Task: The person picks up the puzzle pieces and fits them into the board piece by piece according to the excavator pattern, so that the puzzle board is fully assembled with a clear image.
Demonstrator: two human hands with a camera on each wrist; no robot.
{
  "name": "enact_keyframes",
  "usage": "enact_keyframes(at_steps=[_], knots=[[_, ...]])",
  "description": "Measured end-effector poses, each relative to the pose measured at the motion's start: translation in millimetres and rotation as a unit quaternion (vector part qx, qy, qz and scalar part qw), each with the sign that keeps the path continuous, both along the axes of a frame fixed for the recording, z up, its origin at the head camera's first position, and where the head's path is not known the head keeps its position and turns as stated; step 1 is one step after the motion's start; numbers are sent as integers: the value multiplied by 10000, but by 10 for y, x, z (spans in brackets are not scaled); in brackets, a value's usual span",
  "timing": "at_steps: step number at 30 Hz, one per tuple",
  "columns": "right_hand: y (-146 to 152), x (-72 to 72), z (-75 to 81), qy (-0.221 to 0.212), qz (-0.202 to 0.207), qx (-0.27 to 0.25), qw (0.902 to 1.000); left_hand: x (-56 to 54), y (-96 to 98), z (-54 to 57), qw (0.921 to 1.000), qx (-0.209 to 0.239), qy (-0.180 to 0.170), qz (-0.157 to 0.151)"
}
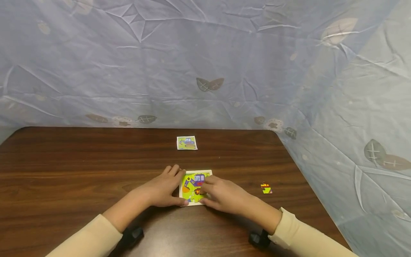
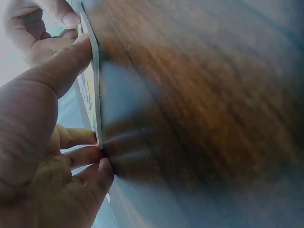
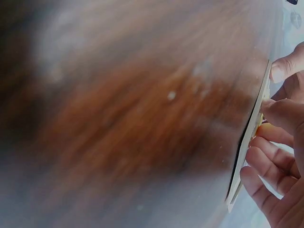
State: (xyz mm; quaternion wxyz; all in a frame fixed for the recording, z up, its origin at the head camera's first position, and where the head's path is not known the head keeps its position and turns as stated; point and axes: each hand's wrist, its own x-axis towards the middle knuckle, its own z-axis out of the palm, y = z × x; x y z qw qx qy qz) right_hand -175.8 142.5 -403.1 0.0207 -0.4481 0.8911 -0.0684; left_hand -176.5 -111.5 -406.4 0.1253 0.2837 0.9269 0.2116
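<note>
A small square jigsaw puzzle board point(image 1: 180, 195) with a pale rim lies on the table, showing a purple digger on green. My left hand point(image 1: 164, 190) holds it at the left, thumb on the near edge and fingers along the side. In the left wrist view those fingers point(image 2: 85, 154) touch the board's edge. Over the board's right part, my right hand point(image 1: 224, 195) pinches a puzzle piece point(image 1: 197, 192) with red and dark print, low against the picture. Its fingers partly hide the piece. The right wrist view shows a bit of yellow by the fingertips.
One loose puzzle piece point(image 1: 267, 188), green with red and yellow, lies to the right on the brown wooden table point(image 1: 80, 160). Farther back is a small printed picture card point(image 1: 187, 143) with a digger. Grey-blue patterned cloth point(image 1: 179, 64) hangs behind and along the right.
</note>
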Motion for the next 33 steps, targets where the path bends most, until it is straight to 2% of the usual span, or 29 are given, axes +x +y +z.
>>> enact_keyframes(at_steps=[13, 33], knots=[[-57, -29, 3, -682, -426, -88, 9967, -9, -5, -2, 10000, -8, -32, 0], [-51, -2, -3, -605, -407, -210, 9971, 2, 7, 12, 10000, -66, -53, -43]])
